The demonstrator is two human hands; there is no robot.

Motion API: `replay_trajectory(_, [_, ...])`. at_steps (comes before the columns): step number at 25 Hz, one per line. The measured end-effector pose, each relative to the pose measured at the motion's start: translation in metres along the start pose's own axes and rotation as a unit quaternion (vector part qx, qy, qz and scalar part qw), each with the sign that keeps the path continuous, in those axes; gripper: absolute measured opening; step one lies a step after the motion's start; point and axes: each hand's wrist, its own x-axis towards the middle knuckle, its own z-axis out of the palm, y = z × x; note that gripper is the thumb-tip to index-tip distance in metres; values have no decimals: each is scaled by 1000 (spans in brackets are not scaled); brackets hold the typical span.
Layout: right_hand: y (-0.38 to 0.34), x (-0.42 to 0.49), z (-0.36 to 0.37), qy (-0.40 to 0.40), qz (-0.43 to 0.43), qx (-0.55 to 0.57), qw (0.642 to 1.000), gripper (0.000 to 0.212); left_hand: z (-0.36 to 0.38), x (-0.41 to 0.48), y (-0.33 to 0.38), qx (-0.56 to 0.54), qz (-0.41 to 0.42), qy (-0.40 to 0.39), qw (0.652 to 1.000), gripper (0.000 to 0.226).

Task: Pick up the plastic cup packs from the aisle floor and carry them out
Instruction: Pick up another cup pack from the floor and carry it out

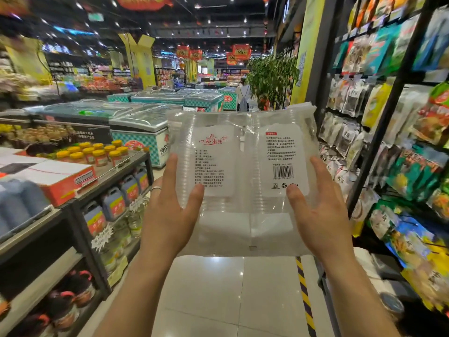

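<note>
Already lifted, the cup packs sit between left hand and right hand, thumbs pinching them, so carrying out likely needs steady grip.

cup pack label — barcode, recycling mark

Floor: pale glossy tiles, right of the shelf unit.
Striped tape: yellow-black, on the floor, farther right of the shelf unit.
Shelf unit top: yellow-lidded jars, orange-sided carton.
</note>
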Motion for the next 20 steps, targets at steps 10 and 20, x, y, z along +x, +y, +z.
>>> replay_trajectory(10, [58,148,127,-4,8,7,1000,65,100,152,-82,26,-16,1,1000,74])
replay_trajectory(20, [54,333,319,26,2,2,1000,68,152,387,-196,21,-11,-18,1000,76])
